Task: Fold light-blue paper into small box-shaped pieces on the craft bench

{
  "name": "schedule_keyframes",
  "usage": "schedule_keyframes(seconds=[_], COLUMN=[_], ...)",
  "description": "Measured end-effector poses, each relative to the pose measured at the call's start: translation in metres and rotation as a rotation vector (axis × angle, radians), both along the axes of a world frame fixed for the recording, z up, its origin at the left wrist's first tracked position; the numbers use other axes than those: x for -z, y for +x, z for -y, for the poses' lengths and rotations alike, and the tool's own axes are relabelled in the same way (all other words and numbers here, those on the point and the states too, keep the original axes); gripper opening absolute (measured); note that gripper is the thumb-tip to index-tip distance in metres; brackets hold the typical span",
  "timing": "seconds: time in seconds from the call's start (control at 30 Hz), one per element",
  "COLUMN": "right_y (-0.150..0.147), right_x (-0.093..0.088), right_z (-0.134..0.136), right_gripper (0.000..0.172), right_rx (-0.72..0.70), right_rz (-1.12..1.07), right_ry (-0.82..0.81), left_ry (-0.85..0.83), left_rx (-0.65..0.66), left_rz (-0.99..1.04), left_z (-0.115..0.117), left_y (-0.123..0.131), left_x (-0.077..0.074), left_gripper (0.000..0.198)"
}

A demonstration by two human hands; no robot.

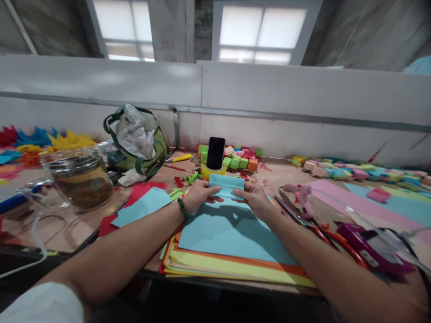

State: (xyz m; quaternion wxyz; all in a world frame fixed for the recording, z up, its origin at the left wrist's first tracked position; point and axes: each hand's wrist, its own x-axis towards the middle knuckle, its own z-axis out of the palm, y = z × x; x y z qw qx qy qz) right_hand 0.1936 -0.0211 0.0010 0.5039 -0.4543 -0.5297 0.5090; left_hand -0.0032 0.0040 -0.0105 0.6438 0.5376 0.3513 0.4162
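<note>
Between both hands is a small piece of light blue paper (227,183) with crease lines across it. My left hand (201,195) pinches its left edge, thumb on top, and wears a green bead bracelet at the wrist. At the right edge, my right hand (256,197) grips the same piece between thumb and fingers. Beneath them lies a larger light blue sheet (232,237), on top of a stack of yellow, orange and red paper (215,267). Just behind the held piece, a phone (215,152) stands upright in a yellow tape roll (213,170).
Scissors (323,233), a pink glue gun (303,199) and a purple device (373,251) lie at right. Cut blue paper (143,206), a lidded glass jar (82,179) and a green bag (138,139) are left. Folded paper blocks (235,162) and a yellow cutter (180,158) lie behind.
</note>
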Motion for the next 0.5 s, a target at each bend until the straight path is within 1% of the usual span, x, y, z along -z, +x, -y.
schedule_keyframes(seconds=[0.1, 0.27, 0.37, 0.43, 0.5], right_y=[-0.0009, -0.0014, -0.0019, -0.0023, -0.0028], right_x=[0.0002, -0.0016, -0.0034, -0.0046, -0.0053], right_z=[0.0002, 0.0021, 0.0021, 0.0017, 0.0015], right_gripper=[0.040, 0.039, 0.044, 0.044, 0.045], right_rx=[0.005, 0.061, 0.160, 0.221, 0.234], right_rz=[0.005, 0.027, 0.017, 0.009, 0.002], right_ry=[0.009, 0.049, 0.144, 0.214, 0.246], left_ry=[-0.013, -0.025, -0.020, -0.006, 0.011], left_rx=[-0.033, -0.043, -0.061, -0.073, -0.083], left_rz=[-0.001, 0.008, 0.015, 0.020, 0.024], left_z=[-0.0012, 0.0004, 0.0008, 0.0010, 0.0014], left_y=[-0.0001, 0.0013, 0.0013, 0.0010, 0.0010], left_x=[-0.0003, -0.0014, -0.0023, -0.0028, -0.0033], left_gripper=[0.047, 0.046, 0.048, 0.050, 0.050])
